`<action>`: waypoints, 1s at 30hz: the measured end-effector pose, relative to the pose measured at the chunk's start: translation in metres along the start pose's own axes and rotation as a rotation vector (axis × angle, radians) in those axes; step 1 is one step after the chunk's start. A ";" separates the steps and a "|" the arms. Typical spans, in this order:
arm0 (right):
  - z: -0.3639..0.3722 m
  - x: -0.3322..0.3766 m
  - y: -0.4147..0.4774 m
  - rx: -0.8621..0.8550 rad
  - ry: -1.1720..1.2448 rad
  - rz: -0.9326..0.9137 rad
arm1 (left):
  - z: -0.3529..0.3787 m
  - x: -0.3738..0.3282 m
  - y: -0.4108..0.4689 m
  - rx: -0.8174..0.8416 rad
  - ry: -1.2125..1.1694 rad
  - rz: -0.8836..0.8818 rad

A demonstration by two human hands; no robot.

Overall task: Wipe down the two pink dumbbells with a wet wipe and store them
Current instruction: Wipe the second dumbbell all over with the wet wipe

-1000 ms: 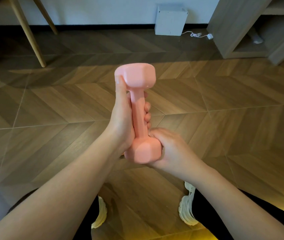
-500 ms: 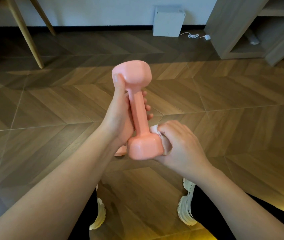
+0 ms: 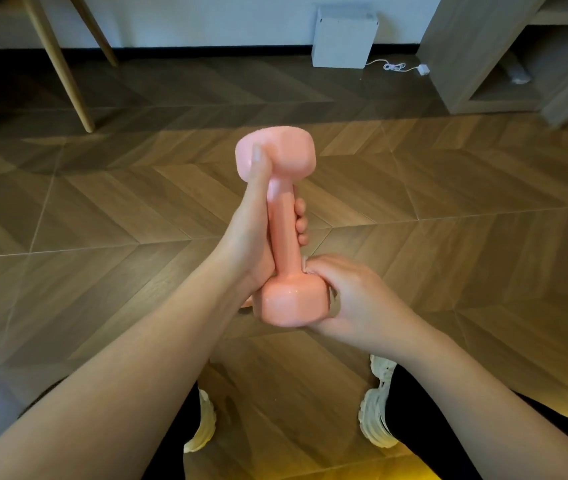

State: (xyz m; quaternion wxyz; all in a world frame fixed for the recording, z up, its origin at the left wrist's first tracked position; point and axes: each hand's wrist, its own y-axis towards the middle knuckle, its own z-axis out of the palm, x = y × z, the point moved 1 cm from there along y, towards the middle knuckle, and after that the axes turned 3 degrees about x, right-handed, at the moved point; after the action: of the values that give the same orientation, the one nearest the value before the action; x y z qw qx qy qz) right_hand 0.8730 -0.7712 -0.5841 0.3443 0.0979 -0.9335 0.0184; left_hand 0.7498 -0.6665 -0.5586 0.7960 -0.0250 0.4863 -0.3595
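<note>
A pink dumbbell (image 3: 284, 223) stands roughly upright in the air in front of me. My left hand (image 3: 251, 233) grips its handle, thumb lying up against the top head. My right hand (image 3: 351, 299) is wrapped round the right side of the lower head, pressing a white wet wipe (image 3: 331, 293) against it; only a sliver of the wipe shows between my fingers. The lower head glistens wet. A bit of pink (image 3: 245, 304) peeks out behind my left wrist; I cannot tell what it is.
Wooden herringbone floor (image 3: 448, 209) lies below. A white box (image 3: 343, 38) with a cable stands at the back wall. An open wooden shelf unit (image 3: 504, 53) is at back right, wooden furniture legs (image 3: 57, 64) at back left. My white shoes (image 3: 377, 414) are beneath.
My right hand has shifted over the lower head of the dumbbell, covering more of the wipe than half a second ago. My left hand keeps the same hold on the handle.
</note>
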 end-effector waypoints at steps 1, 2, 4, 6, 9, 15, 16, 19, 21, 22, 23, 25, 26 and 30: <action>0.001 0.001 0.000 -0.023 -0.050 -0.005 | 0.000 0.000 0.000 -0.002 0.005 0.001; 0.000 0.002 0.000 -0.070 -0.110 -0.001 | 0.000 -0.001 0.000 0.001 0.002 -0.004; -0.002 0.002 -0.001 -0.115 -0.137 0.045 | -0.001 -0.003 0.002 0.004 -0.011 -0.023; -0.005 0.001 -0.003 0.004 0.044 0.124 | -0.001 -0.002 0.003 -0.029 0.003 -0.028; -0.012 0.003 -0.006 0.199 0.445 0.221 | -0.004 0.001 0.004 -0.110 0.071 0.009; -0.011 0.002 -0.008 -0.088 0.528 0.437 | -0.007 0.007 0.003 -0.128 0.148 -0.007; -0.010 0.001 -0.008 -0.147 0.552 0.475 | -0.007 0.008 0.002 -0.126 0.143 -0.021; -0.012 -0.002 -0.004 -0.391 0.773 0.620 | -0.005 0.010 0.002 -0.130 0.128 -0.029; -0.010 -0.001 -0.001 -0.403 1.001 0.693 | -0.004 0.010 0.002 -0.156 0.136 -0.019; -0.008 0.000 0.000 -0.352 1.095 0.694 | -0.003 0.011 0.002 -0.169 0.131 -0.019; -0.007 0.001 0.000 -0.302 1.171 0.697 | -0.002 0.011 0.003 -0.177 0.126 -0.021; -0.008 0.003 0.000 -0.237 1.281 0.687 | -0.002 0.011 0.004 -0.183 0.120 -0.028; -0.008 0.002 0.000 -0.207 1.257 0.671 | -0.003 0.010 0.005 -0.183 0.117 -0.032; -0.005 -0.002 0.002 -0.102 0.923 0.663 | -0.001 0.009 0.005 -0.130 0.100 -0.057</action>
State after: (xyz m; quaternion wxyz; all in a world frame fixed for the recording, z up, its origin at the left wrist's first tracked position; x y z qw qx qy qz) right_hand 0.8768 -0.7682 -0.5817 0.6966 -0.2354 -0.6668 0.1214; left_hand 0.7542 -0.6683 -0.5678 0.7568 -0.0723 0.5470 -0.3503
